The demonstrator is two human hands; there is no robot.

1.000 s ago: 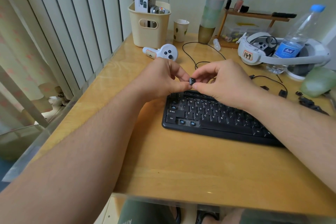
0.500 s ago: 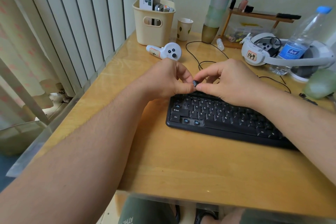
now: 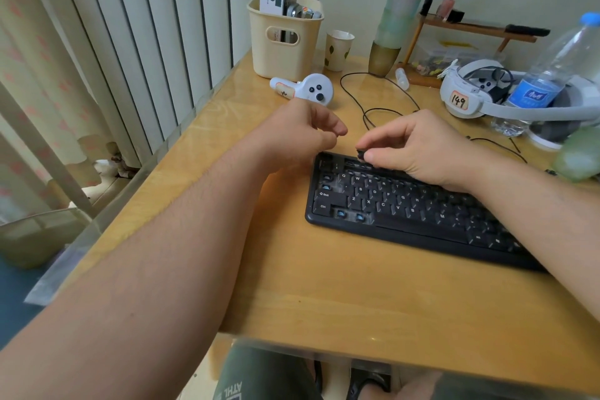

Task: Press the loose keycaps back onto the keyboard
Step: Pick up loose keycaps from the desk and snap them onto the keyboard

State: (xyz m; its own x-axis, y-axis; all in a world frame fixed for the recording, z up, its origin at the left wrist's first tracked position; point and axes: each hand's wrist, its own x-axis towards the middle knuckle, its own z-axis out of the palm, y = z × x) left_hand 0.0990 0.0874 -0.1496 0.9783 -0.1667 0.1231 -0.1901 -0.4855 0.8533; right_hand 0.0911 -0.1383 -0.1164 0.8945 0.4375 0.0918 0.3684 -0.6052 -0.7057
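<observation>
A small black keycap (image 3: 361, 153) is pinched in the grip of the right hand (image 3: 412, 146), just above the keyboard (image 3: 399, 204) top row. The left hand (image 3: 302, 133) is curled loosely beside it, holding nothing.

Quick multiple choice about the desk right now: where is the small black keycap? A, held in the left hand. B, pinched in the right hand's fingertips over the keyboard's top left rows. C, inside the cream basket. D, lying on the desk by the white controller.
B: the right hand pinches the keycap between thumb and fingertips just above the keyboard, while the left hand holds nothing.
</observation>
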